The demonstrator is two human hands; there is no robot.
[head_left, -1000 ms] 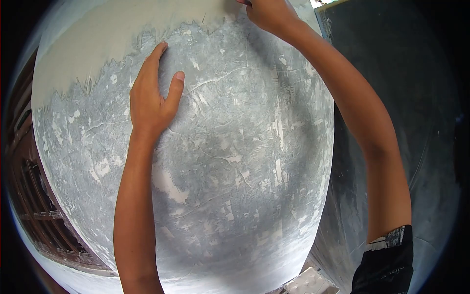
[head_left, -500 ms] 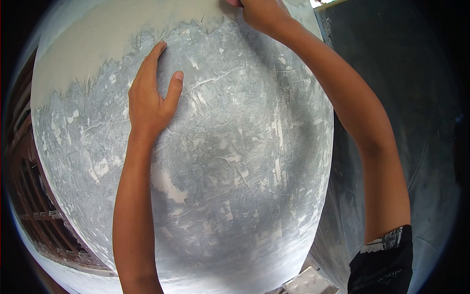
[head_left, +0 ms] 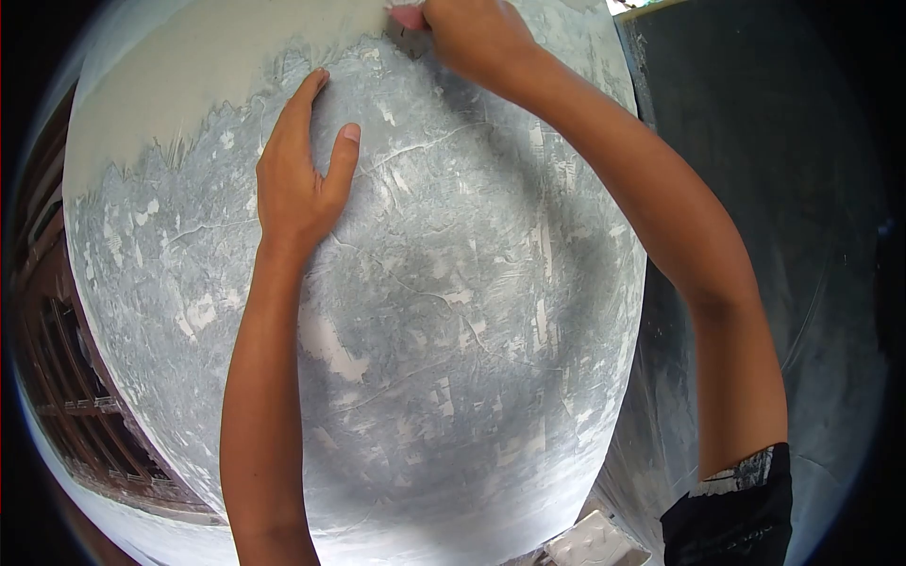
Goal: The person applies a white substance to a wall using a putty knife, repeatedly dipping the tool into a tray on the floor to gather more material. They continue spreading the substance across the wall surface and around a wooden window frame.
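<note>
In front of me is a grey wall (head_left: 472, 255) with white patches and ridges. Smooth beige plaster (head_left: 189, 90) covers its upper part and ends in a ragged lower edge. My left hand (head_left: 304, 170) lies against the wall just under that edge, fingers stretched out and thumb apart, holding nothing. Up at the top of the view, my right hand (head_left: 481, 38) is closed round a tool with a pink part (head_left: 409, 16), right at the plaster edge. Most of the tool is hidden by the hand and the frame's top; I cannot tell its exact kind.
Left of the wall is a brown slatted wooden window or shutter (head_left: 80, 377). A dark panel (head_left: 755, 123) stands on the right. At the bottom right, a pale tray or board (head_left: 596, 547) carries whitish paste. A dark sleeve (head_left: 731, 514) covers my right upper arm.
My right hand has moved left and slightly down along the plaster edge, bringing more of the pink tool into view. My left hand stays almost in place, with a small shift in the view.
</note>
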